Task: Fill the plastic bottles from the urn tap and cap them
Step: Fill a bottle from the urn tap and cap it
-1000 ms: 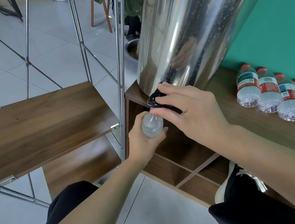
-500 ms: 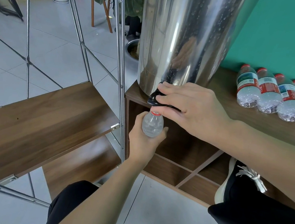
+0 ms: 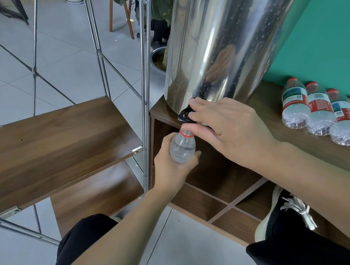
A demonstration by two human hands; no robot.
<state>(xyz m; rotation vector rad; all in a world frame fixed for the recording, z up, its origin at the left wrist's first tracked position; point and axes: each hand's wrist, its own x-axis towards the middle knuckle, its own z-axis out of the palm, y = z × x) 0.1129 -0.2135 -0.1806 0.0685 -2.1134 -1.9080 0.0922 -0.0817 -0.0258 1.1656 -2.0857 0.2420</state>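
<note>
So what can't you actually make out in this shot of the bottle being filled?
- Tap spout, head view: the right hand covers all but part of the black tap lever.
- Bottle body: the left hand wraps its lower part.
- Urn top: cut off by the upper edge.
- Lying bottles: the row runs off the right edge; label print is too small to read.

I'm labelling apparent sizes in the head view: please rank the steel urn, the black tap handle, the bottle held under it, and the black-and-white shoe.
1. Steel urn, by far the largest.
2. Shoe.
3. Held bottle, though the left hand hides its lower part.
4. Tap handle, partly under the right hand.
</note>
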